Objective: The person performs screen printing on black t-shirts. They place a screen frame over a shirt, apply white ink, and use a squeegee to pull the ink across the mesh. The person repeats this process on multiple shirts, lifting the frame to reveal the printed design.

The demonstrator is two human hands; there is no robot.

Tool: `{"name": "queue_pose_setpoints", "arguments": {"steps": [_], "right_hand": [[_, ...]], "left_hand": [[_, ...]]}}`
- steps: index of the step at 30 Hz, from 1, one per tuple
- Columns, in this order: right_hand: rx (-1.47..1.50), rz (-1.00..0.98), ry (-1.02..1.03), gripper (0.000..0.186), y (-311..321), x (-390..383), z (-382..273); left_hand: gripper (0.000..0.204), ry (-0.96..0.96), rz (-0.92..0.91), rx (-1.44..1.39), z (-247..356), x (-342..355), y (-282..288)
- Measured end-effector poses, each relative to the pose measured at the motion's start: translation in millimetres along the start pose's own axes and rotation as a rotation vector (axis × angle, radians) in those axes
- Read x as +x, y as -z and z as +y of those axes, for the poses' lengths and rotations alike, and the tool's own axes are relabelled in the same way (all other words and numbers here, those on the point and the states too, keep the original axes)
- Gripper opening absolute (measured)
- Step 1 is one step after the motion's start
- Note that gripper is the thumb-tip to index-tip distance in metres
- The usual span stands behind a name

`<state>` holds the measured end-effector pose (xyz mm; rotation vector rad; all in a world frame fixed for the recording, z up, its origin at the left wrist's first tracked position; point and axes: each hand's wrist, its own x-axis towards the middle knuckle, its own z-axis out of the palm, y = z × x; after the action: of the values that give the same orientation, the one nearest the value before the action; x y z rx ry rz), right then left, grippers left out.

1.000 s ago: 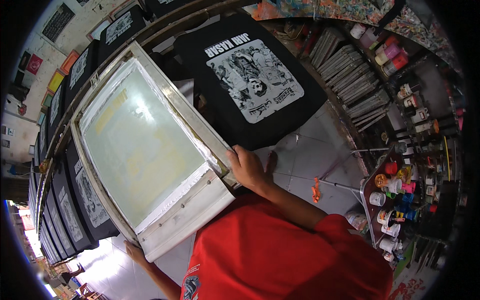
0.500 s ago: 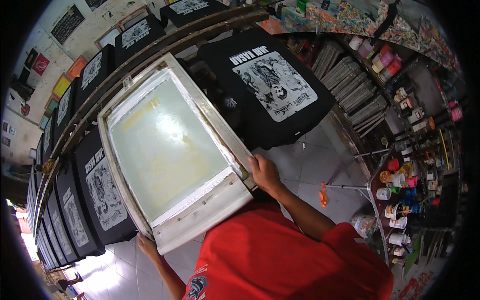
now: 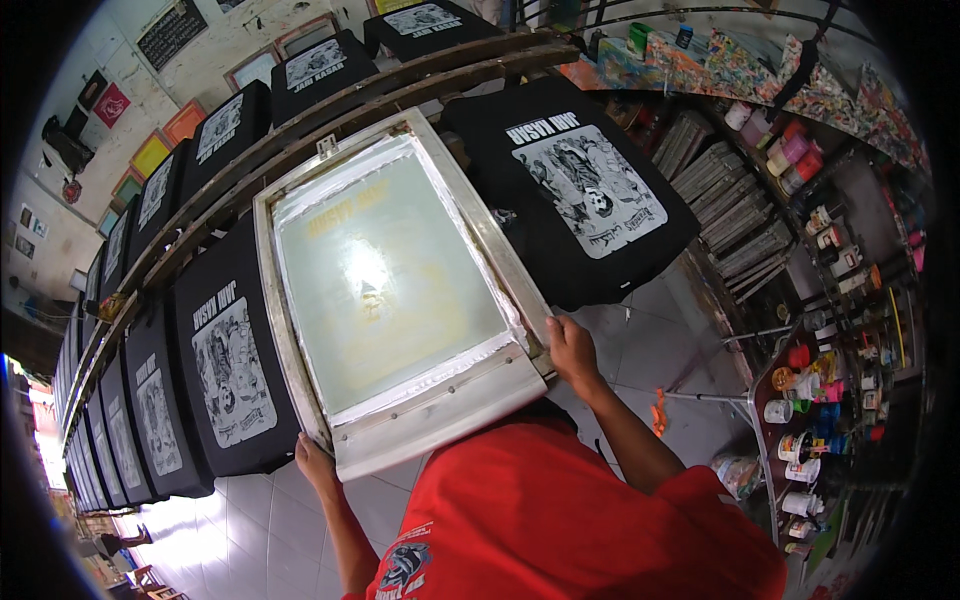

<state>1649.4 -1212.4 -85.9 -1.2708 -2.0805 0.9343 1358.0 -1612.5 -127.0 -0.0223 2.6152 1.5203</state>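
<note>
A silk-screen printing frame (image 3: 440,408) with pale wooden edges and a greenish, yellow-stained mesh (image 3: 400,290) is held between my two hands. My left hand (image 3: 316,461) grips its near left corner. On the right edge, close to the near corner, my right hand (image 3: 573,352) is closed round the wood. The frame lies tilted over the rack, between a black printed T-shirt (image 3: 590,185) to its right and another black printed T-shirt (image 3: 228,360) to its left. Whatever is under the frame is hidden.
More black printed shirts (image 3: 150,400) line the curved wooden rails (image 3: 180,225) on both sides. To the right stand a stack of grey slats (image 3: 735,205) and a shelf with several paint pots (image 3: 800,445). Below is a tiled floor (image 3: 650,340) with an orange scrap (image 3: 658,412).
The frame, still in both hands, sits a little more upright in the picture. The whole view has shifted, with the shirts and rails now further right.
</note>
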Motion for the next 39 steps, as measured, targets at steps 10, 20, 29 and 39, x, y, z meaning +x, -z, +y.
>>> {"name": "queue_pose_setpoints", "arguments": {"steps": [10, 20, 29, 39], "right_hand": [[-0.041, -0.002, -0.023, 0.037, -1.8, 4.0, 7.1], [-0.071, -0.022, -0.001, 0.041, 1.6, 6.6, 15.4], [-0.052, -0.014, 0.021, 0.044, 1.5, 13.9, 15.1], [-0.089, -0.025, -0.015, 0.045, 2.1, 21.7, 20.0]], "left_hand": [[0.044, -0.006, 0.027, 0.034, 23.2, -7.9, -10.9], [0.041, -0.059, 0.069, 0.06, 34.9, -16.5, -18.0], [0.04, -0.041, 0.048, 0.109, 37.6, -22.6, -18.8], [0.04, -0.059, 0.045, 0.171, 37.9, -23.6, -27.0]]}}
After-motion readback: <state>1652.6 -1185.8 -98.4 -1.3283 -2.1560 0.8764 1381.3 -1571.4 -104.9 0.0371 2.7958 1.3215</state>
